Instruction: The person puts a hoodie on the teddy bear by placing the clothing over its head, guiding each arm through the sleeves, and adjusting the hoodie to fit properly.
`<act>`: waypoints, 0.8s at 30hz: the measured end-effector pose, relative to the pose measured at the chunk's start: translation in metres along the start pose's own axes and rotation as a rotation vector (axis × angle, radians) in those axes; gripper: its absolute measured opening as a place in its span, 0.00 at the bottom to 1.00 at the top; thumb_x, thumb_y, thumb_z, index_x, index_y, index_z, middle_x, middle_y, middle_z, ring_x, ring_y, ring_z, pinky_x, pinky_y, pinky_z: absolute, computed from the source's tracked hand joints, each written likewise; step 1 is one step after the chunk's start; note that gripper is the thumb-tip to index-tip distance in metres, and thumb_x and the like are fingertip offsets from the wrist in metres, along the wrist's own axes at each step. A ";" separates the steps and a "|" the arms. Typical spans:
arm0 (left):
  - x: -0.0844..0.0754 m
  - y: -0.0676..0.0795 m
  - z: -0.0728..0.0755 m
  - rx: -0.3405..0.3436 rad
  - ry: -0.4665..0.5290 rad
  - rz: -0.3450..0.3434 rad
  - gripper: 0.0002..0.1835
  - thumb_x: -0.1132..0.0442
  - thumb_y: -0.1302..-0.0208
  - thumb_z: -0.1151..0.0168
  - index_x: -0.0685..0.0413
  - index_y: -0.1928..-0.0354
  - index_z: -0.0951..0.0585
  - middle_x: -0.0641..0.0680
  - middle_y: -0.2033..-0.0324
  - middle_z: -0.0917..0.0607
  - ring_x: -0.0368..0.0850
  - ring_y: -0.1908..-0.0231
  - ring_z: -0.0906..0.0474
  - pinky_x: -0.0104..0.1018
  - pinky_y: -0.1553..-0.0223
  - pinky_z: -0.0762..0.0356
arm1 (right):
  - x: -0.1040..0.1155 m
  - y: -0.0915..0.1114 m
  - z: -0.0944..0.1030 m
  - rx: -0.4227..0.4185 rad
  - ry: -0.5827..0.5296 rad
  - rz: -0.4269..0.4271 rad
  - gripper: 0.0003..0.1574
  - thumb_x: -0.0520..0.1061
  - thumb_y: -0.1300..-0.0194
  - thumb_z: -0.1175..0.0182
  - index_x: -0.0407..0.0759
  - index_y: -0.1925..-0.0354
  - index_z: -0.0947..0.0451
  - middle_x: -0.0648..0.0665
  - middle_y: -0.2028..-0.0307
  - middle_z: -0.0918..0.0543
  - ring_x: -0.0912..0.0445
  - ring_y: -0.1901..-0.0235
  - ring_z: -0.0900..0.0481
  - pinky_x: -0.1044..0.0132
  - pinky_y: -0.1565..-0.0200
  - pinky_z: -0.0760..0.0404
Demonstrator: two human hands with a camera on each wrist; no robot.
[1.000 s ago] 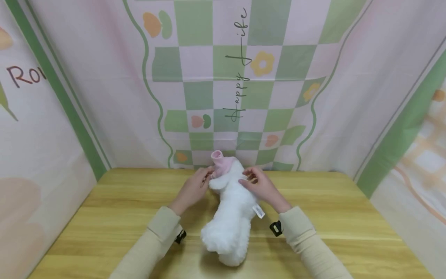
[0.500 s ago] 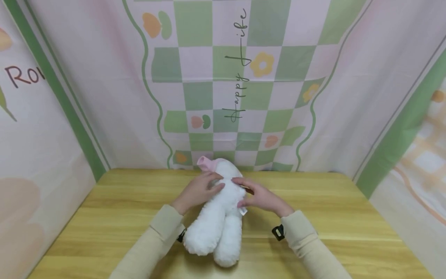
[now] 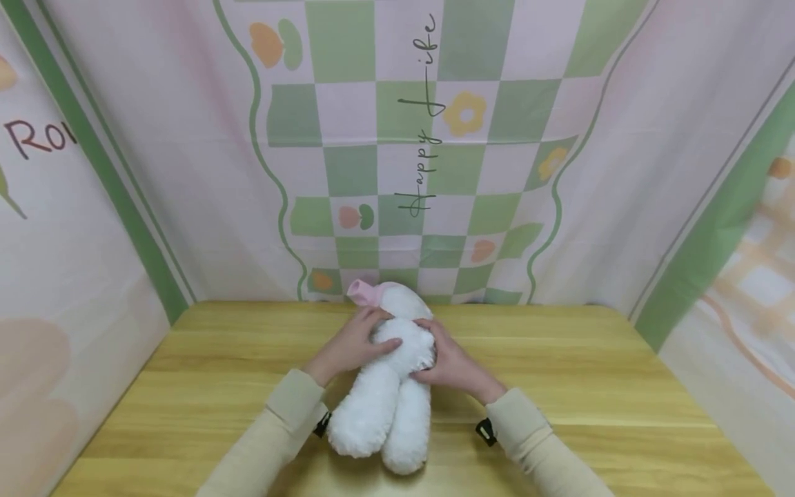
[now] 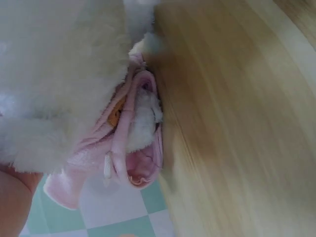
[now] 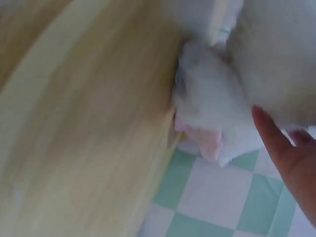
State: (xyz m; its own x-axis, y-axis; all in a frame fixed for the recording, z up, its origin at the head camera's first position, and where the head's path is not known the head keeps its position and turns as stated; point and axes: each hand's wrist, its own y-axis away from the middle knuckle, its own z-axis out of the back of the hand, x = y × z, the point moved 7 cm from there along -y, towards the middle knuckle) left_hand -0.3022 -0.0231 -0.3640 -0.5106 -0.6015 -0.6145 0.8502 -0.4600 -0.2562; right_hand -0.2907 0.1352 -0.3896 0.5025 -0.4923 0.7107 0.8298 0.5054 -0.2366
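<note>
A white fluffy plush toy [image 3: 368, 415] lies on the wooden table, its two legs toward me and its head at the far edge. Around the head sits a pink cloth garment [image 3: 366, 294] with a tube-like end sticking out to the left. My left hand [image 3: 349, 345] grips the body from the left, thumb on top. From the other side my right hand [image 3: 456, 364] holds the body, its fingers curled round the edge. In the left wrist view, white plush shows inside a loop of the pink garment [image 4: 118, 153], with a small orange patch beside it.
The wooden table [image 3: 559, 386] reaches back to a hanging cloth [image 3: 404, 166] with green and white checks. More patterned cloth [image 3: 81, 276] hangs along the left and right sides. Black straps [image 3: 486, 432] show at the sleeve cuffs.
The plush toy has turned so both legs point toward me, and the pink tube end has swung left. Both hands moved from the head down to the body; the right has closed round it.
</note>
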 end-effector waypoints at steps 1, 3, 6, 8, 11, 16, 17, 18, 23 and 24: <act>0.001 0.000 -0.001 0.007 0.006 0.006 0.25 0.48 0.38 0.37 0.55 0.45 0.25 0.58 0.46 0.26 0.52 0.43 0.30 0.50 0.40 0.29 | 0.002 0.000 0.000 -0.024 0.002 0.007 0.49 0.39 0.53 0.29 0.38 0.36 0.42 0.32 0.40 0.33 0.42 0.43 0.29 0.51 0.45 0.26; 0.003 0.001 -0.004 0.017 0.017 0.024 0.28 0.48 0.41 0.35 0.56 0.44 0.27 0.58 0.45 0.27 0.52 0.43 0.31 0.49 0.41 0.29 | 0.005 -0.001 0.002 -0.061 0.014 0.030 0.46 0.35 0.54 0.31 0.37 0.38 0.39 0.34 0.43 0.30 0.44 0.46 0.27 0.54 0.47 0.25; 0.005 0.003 -0.007 0.011 0.069 0.037 0.30 0.48 0.41 0.34 0.58 0.43 0.30 0.60 0.40 0.29 0.55 0.40 0.31 0.51 0.38 0.31 | 0.012 -0.001 0.006 -0.106 0.079 0.085 0.43 0.33 0.56 0.31 0.39 0.41 0.34 0.37 0.44 0.28 0.46 0.47 0.27 0.53 0.47 0.24; 0.008 0.005 -0.009 0.009 0.100 0.047 0.31 0.49 0.41 0.35 0.59 0.42 0.32 0.61 0.37 0.31 0.57 0.37 0.33 0.52 0.35 0.33 | 0.017 -0.001 0.008 -0.121 0.132 0.117 0.41 0.33 0.57 0.31 0.40 0.42 0.32 0.39 0.45 0.28 0.46 0.47 0.27 0.52 0.48 0.23; 0.010 0.008 -0.011 0.004 0.136 0.040 0.31 0.50 0.40 0.35 0.59 0.40 0.33 0.62 0.37 0.31 0.58 0.36 0.33 0.53 0.34 0.34 | 0.024 -0.001 0.010 -0.130 0.199 0.156 0.40 0.33 0.59 0.30 0.40 0.44 0.30 0.40 0.45 0.28 0.45 0.45 0.28 0.49 0.47 0.24; 0.013 0.011 -0.013 0.031 0.112 -0.030 0.33 0.52 0.39 0.36 0.54 0.34 0.34 0.61 0.37 0.31 0.57 0.37 0.33 0.55 0.36 0.32 | 0.033 -0.001 0.014 -0.127 0.249 0.223 0.37 0.31 0.62 0.31 0.37 0.49 0.28 0.39 0.47 0.26 0.42 0.42 0.30 0.43 0.39 0.30; 0.014 0.012 -0.014 0.041 0.103 -0.040 0.33 0.52 0.39 0.36 0.52 0.33 0.33 0.61 0.37 0.31 0.57 0.37 0.33 0.55 0.36 0.32 | 0.034 -0.001 0.014 -0.117 0.258 0.229 0.37 0.31 0.62 0.31 0.37 0.49 0.28 0.39 0.47 0.25 0.42 0.42 0.30 0.43 0.38 0.31; 0.014 0.012 -0.014 0.052 0.095 -0.046 0.33 0.51 0.38 0.37 0.51 0.33 0.33 0.61 0.36 0.32 0.58 0.37 0.33 0.56 0.37 0.32 | 0.034 -0.001 0.015 -0.099 0.264 0.234 0.37 0.32 0.61 0.31 0.37 0.48 0.28 0.39 0.47 0.25 0.42 0.42 0.30 0.42 0.37 0.33; 0.017 0.011 -0.013 0.067 0.103 -0.023 0.24 0.53 0.30 0.47 0.54 0.37 0.28 0.62 0.38 0.31 0.59 0.37 0.34 0.58 0.36 0.35 | 0.029 -0.001 0.019 0.042 0.149 0.159 0.31 0.40 0.45 0.32 0.39 0.43 0.29 0.40 0.44 0.25 0.42 0.39 0.31 0.43 0.37 0.32; 0.016 0.010 -0.012 0.052 0.105 -0.016 0.22 0.54 0.29 0.49 0.56 0.38 0.26 0.62 0.38 0.30 0.59 0.37 0.34 0.57 0.35 0.35 | 0.027 -0.001 0.021 0.050 0.106 0.129 0.29 0.42 0.41 0.34 0.40 0.42 0.29 0.40 0.43 0.24 0.42 0.40 0.30 0.43 0.38 0.31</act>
State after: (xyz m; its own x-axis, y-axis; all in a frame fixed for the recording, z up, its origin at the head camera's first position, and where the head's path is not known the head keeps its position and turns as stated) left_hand -0.3010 -0.0299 -0.3852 -0.5055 -0.5235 -0.6859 0.8328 -0.5039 -0.2291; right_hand -0.2835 0.1364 -0.3562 0.6292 -0.4915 0.6022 0.7449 0.6024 -0.2867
